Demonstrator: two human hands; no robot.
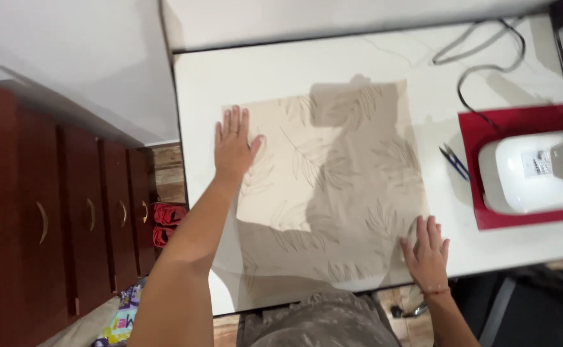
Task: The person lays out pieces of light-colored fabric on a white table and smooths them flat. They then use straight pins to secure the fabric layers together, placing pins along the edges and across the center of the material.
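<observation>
Both hands, left hand [233,144] and right hand [426,252], press flat, fingers spread, on leaf-print fabric [333,186]; uneven pressure could wrinkle it near the sewing machine [538,170].

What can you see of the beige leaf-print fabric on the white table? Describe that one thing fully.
The fabric is a roughly square piece of thin beige cloth with a faint grey-brown pattern of leafy fronds. It lies spread flat on the white table, its near edge close to the table's front edge. A shadow darkens its middle and lower part. The left hand lies flat, fingers spread, on its far left corner; the right hand lies flat on its near right corner. Nothing else touches it.
</observation>
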